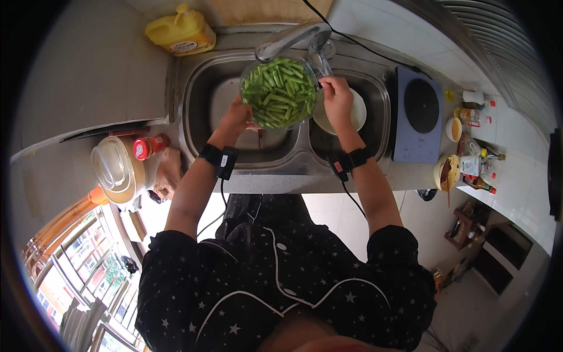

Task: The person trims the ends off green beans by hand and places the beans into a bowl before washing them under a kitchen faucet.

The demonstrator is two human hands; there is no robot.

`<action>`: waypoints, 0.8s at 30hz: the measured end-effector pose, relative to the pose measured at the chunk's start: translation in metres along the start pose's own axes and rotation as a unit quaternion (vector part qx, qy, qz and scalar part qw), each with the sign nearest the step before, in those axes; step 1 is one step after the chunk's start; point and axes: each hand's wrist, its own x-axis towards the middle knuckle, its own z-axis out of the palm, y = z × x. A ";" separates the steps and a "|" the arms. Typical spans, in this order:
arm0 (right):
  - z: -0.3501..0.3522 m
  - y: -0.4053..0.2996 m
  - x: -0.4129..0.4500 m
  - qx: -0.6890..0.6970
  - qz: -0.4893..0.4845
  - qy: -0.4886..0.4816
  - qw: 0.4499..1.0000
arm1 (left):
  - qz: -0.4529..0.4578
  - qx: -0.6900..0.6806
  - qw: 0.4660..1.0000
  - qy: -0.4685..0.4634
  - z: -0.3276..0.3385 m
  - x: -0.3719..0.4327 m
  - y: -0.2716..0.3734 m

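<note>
A clear bowl full of cut green vegetable pieces (pixel 279 93) is held over the left basin of a double steel sink (pixel 220 99), just under the spout of a chrome faucet (pixel 292 40). My left hand (pixel 239 115) grips the bowl's lower left side, its fingertips partly hidden by the bowl. At the bowl's right edge, my right hand (pixel 338 99) pinches the rim or handle; which one cannot be told. Below and behind my right hand, a white bowl (pixel 360 110) stands in the right basin. A thin brown item (pixel 260 140) shows under the held bowl.
A yellow pump jug (pixel 187 37) stands behind the sink at left. Right of the sink lies a blue-grey electric hob (pixel 417 149), with bottles and small bowls beyond. Plastic containers (pixel 115 169) and a red-lidded jar (pixel 148 147) sit at left. A black cable (pixel 369 49) crosses the back wall.
</note>
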 end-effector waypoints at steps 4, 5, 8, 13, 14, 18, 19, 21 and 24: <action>-0.003 -0.010 -0.005 -0.011 0.016 0.002 1.000 | -0.007 0.020 1.000 -0.012 0.003 -0.005 0.001; -0.004 -0.009 -0.007 -0.023 0.008 0.021 0.999 | -0.004 0.024 1.000 -0.003 0.007 -0.010 0.001; -0.009 0.005 -0.025 -0.043 0.013 0.025 0.999 | 0.022 -0.007 0.999 -0.030 0.013 -0.020 -0.002; -0.006 0.005 -0.054 -0.022 0.084 -0.017 0.996 | 0.031 -0.002 0.998 -0.055 -0.004 -0.036 -0.010; -0.006 0.006 -0.058 -0.022 0.085 -0.012 0.996 | 0.026 0.012 0.998 -0.048 -0.005 -0.041 -0.011; -0.013 -0.007 -0.070 0.051 0.311 -0.188 0.930 | -0.003 0.026 1.000 -0.014 -0.007 -0.066 -0.012; -0.018 -0.010 -0.072 0.078 0.349 -0.245 0.901 | 0.007 0.036 0.999 -0.023 -0.009 -0.072 -0.013; -0.025 -0.013 -0.082 0.076 0.310 -0.256 0.913 | 0.017 0.056 0.997 -0.041 -0.012 -0.079 -0.017; -0.042 -0.025 -0.111 0.081 0.303 -0.258 0.914 | -0.026 0.107 0.992 -0.063 -0.010 -0.091 -0.021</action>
